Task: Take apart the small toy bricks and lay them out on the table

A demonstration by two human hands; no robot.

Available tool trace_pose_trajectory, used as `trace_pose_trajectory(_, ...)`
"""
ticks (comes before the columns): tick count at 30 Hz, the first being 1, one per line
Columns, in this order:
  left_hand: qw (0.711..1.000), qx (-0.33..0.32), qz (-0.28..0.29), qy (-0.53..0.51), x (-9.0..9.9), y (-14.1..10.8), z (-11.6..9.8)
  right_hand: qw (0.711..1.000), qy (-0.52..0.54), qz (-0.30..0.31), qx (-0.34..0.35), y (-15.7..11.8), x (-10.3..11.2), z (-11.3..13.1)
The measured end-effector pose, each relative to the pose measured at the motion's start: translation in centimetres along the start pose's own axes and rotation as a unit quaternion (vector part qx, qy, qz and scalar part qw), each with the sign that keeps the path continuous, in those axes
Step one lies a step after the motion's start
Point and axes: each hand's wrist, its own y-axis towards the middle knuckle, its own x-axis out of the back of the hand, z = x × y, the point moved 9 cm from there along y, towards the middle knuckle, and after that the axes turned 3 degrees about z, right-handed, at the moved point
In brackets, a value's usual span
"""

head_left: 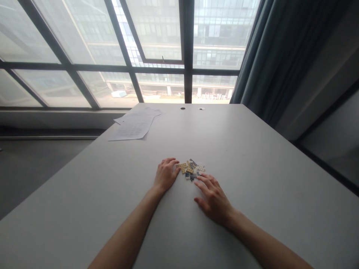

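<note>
On a white table (238, 142), tan, white and dark toy bricks (190, 170) lie heaped; at the pile's nine o'clock a left hand (166, 173) curves loosely, whether gripping one cannot be told, while at five o'clock a right hand (214, 198) spreads open. Papers (134, 127) lie toward ten.

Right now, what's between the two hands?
A loose pile of tan, white and dark toy bricks, at the fingertips of the left hand and right hand, on the white tabletop. Seen in the head view.
</note>
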Motion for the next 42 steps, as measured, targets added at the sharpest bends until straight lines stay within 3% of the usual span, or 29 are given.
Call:
trace_pose_trajectory(10, 0.999, 0.017, -0.006, -0.035, 0.4, 0.0, 0.1, 0.999, 0.011, -0.044, 0.003, 0.2, 0.7, 0.3)
trace_pose_trajectory(15, 0.995, 0.036, -0.022, -0.087, 0.9, 0.1, 0.5, 0.999, -0.001, -0.05, 0.019, 0.2, 0.4, 0.7)
trace_pose_trajectory(19, 0.984, 0.075, -0.053, -0.153, 1.6, -0.5, 0.4, 0.994, 0.056, -0.088, 0.014, 0.1, 1.2, 0.6)
trace_pose_trajectory(23, 0.966, 0.09, -0.044, -0.238, 1.8, -3.4, -1.7, 0.955, 0.247, -0.149, -0.062, -0.3, 2.0, -0.5)
trace_pose_trajectory(26, 0.955, 0.074, -0.009, -0.287, 1.8, -6.4, -3.9, 0.892, 0.403, -0.143, -0.143, -0.6, 0.7, -1.2)
trace_pose_trajectory(28, 0.947, 0.053, 0.001, -0.318, 2.0, -7.8, -5.0, 0.867, 0.453, -0.127, -0.165, -0.8, -0.2, -1.0)
trace_pose_trajectory(37, 0.95, -0.031, -0.063, -0.305, 3.4, -8.8, -7.1, 0.854, 0.468, -0.132, -0.183, -1.1, -0.4, -1.3)
trace_pose_trajectory(42, 0.931, 0.03, -0.057, -0.358, 2.1, -9.1, -5.7, 0.838, 0.497, -0.14, -0.176, -1.2, -0.8, -1.6)
